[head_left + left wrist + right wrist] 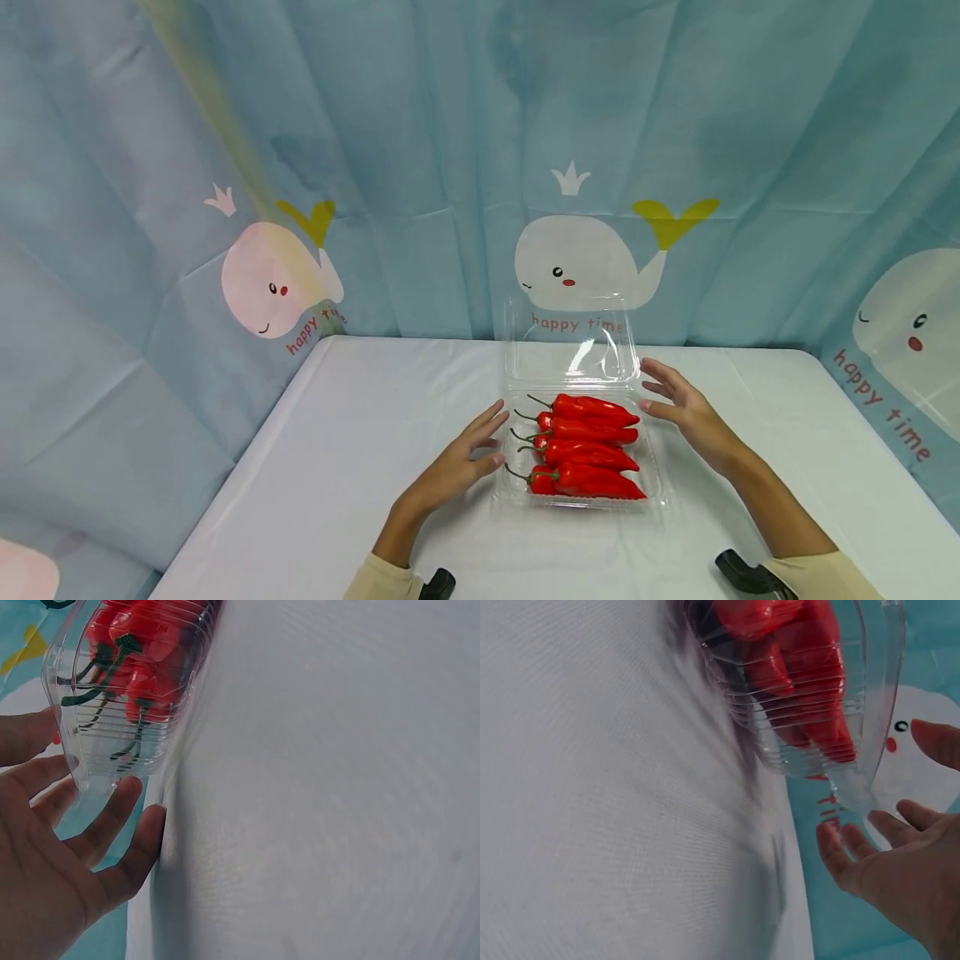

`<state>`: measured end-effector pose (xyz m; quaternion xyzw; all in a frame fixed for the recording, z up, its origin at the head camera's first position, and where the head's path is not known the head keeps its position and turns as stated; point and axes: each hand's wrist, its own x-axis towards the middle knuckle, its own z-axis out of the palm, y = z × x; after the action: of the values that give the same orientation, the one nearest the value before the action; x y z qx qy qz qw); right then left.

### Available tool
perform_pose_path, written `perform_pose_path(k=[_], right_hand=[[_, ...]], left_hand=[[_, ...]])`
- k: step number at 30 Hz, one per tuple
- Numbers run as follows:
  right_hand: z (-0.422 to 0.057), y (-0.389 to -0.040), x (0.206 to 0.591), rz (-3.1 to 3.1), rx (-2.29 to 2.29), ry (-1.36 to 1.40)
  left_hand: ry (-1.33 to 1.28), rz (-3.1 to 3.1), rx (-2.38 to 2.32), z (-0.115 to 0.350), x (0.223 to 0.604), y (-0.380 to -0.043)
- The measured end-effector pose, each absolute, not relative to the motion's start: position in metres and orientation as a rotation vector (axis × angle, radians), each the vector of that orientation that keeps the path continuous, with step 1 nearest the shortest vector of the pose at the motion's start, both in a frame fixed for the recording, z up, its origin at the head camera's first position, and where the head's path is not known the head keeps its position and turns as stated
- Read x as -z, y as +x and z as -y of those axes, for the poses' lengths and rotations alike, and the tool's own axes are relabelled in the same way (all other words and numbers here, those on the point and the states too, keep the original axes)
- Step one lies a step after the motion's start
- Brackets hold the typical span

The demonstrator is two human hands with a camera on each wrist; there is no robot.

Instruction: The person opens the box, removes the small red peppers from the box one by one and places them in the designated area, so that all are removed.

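Note:
Several red peppers with green stems lie side by side in a clear plastic clamshell box. Its lid stands raised at the far side. My left hand is at the box's left side, fingers spread and slightly bent, with the fingertips right at the wall. In the left wrist view, the thumb and fingers of that hand are close to the ribbed box end. On the other side, my right hand has loosely spread fingers near the hinge corner. The right wrist view shows nothing gripped by it.
A white cloth covers the table under the box. Behind the table's far edge hangs a blue curtain printed with whales. Dark wrist straps show at both sleeves.

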<state>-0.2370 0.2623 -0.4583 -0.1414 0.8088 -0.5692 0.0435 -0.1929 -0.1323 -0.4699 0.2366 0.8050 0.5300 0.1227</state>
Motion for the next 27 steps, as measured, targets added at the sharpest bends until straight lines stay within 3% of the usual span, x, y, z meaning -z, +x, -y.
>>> perform_pose_path(k=[27], right_hand=[[-0.266,-0.237,0.47,-2.373,1.74,-0.36]], left_hand=[[0.681,-2.335,-1.545,0.133,0.473,-0.195]])
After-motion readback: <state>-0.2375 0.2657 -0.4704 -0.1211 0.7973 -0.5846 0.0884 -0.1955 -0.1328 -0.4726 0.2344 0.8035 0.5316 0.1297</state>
